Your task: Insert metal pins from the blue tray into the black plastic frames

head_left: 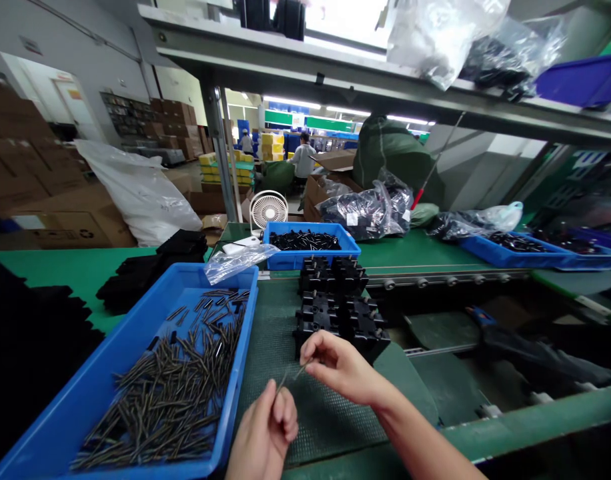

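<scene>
A thin metal pin (291, 376) is pinched between the thumb and finger of the right hand (341, 367), above a green mat (305, 427). Its other end meets the left hand (263, 433), though I can't tell whether those fingers grip it. Just left, a blue tray (239, 347) holds a heap of similar pins (155, 407); black plastic blocks (335, 313) sit ahead.

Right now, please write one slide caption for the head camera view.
Right hand pinches a thin pin near the left hand, beside a blue tray of metal pins.
</scene>
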